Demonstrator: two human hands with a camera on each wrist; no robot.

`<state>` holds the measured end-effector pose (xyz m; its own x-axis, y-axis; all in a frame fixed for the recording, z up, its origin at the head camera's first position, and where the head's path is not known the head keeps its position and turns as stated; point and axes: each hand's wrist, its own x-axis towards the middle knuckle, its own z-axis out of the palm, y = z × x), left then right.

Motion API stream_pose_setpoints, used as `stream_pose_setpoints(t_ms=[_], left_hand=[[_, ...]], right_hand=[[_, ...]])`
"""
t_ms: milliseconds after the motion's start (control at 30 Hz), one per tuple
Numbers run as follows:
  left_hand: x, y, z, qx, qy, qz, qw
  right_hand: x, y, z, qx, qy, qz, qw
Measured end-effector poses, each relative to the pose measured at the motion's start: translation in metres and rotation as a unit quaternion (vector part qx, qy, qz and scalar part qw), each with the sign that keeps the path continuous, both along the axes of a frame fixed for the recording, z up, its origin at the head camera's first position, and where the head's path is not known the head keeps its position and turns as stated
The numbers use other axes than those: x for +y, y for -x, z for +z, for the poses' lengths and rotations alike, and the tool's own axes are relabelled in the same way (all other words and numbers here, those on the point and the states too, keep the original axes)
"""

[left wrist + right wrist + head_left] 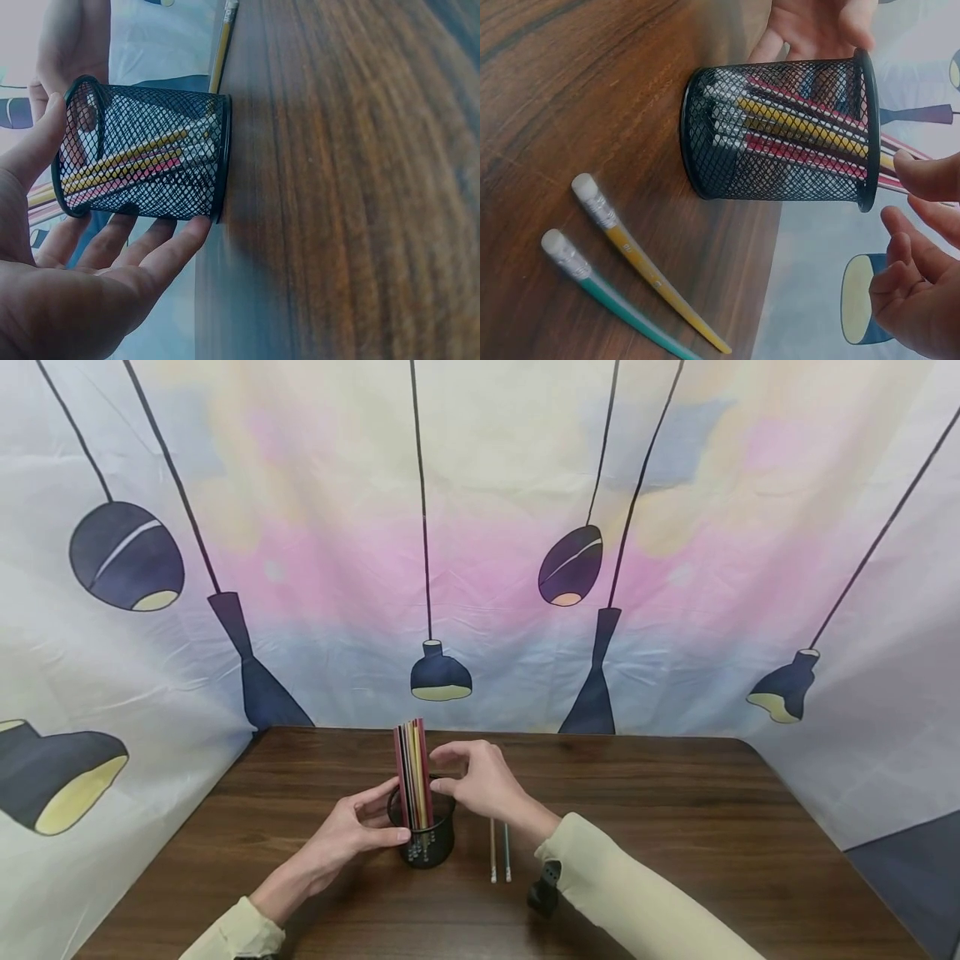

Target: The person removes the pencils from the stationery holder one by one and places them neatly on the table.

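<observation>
A black wire-mesh pencil cup (429, 852) stands upright on the table, and a bundle of pencils (414, 777) leans in it, eraser ends down. My left hand (345, 835) holds the cup from its left side, thumb at the rim and fingers along the mesh (150, 112). My right hand (483, 781) is at the right of the bundle, thumb and forefinger spread apart, the thumb tip close to the pencils by the rim. Whether that thumb touches them I cannot tell. To the cup's right lie a yellow pencil (656, 274) and a green pencil (622, 307), side by side.
The dark wood-grain table (660, 827) reaches back to a pastel cloth backdrop (495, 552) printed with hanging lamps. Below the right sleeve (615, 877), a small black device (545, 889) sits at the wrist.
</observation>
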<state>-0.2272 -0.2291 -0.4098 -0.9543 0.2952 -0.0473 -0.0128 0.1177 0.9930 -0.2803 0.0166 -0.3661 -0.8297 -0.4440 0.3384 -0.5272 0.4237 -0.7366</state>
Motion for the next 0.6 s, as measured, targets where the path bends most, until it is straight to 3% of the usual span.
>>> stream_pose_setpoints(t_ms=[600], left_hand=[[0.004,0.002,0.000,-0.003,-0.006,0.004,1.0000]], right_hand=[[-0.011,0.005,0.003,-0.003,0.012,0.004,0.9999]])
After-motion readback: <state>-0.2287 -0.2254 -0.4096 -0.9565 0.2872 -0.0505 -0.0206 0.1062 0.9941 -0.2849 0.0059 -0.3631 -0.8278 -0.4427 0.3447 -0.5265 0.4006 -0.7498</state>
